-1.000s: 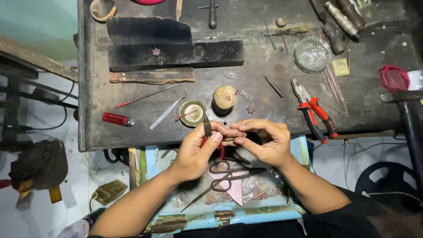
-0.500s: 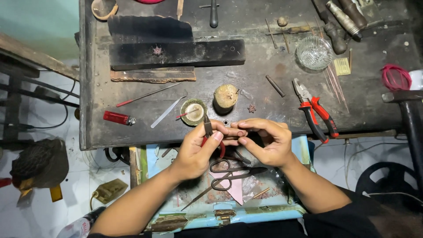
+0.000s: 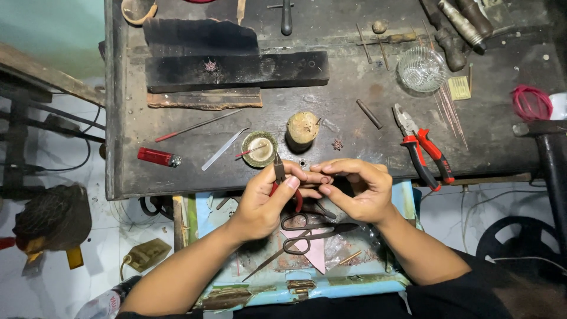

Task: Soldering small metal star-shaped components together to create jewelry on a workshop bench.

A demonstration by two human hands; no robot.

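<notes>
My left hand (image 3: 269,198) grips small red-handled pliers (image 3: 280,171), jaws pointing up at the bench's front edge. My right hand (image 3: 360,189) meets it fingertip to fingertip, pinching something tiny that the fingers hide. Both hands hover over an open blue drawer (image 3: 354,280) holding dark scissors (image 3: 310,230) and a pink paper scrap (image 3: 313,251). Just beyond the hands sit a round dish (image 3: 258,148) and a stubby wooden peg (image 3: 302,129).
On the dark workbench (image 3: 354,82): a red lighter (image 3: 158,156), metal tweezers (image 3: 223,149), red-handled pliers (image 3: 422,147), a glass bowl (image 3: 420,69), thin wire rods (image 3: 450,109), a black block (image 3: 236,71) with a small star ornament (image 3: 210,65), another ornament (image 3: 337,143).
Almost nothing differs; both hands stay together at the bench edge, with only slight shifts of the fingertips.
</notes>
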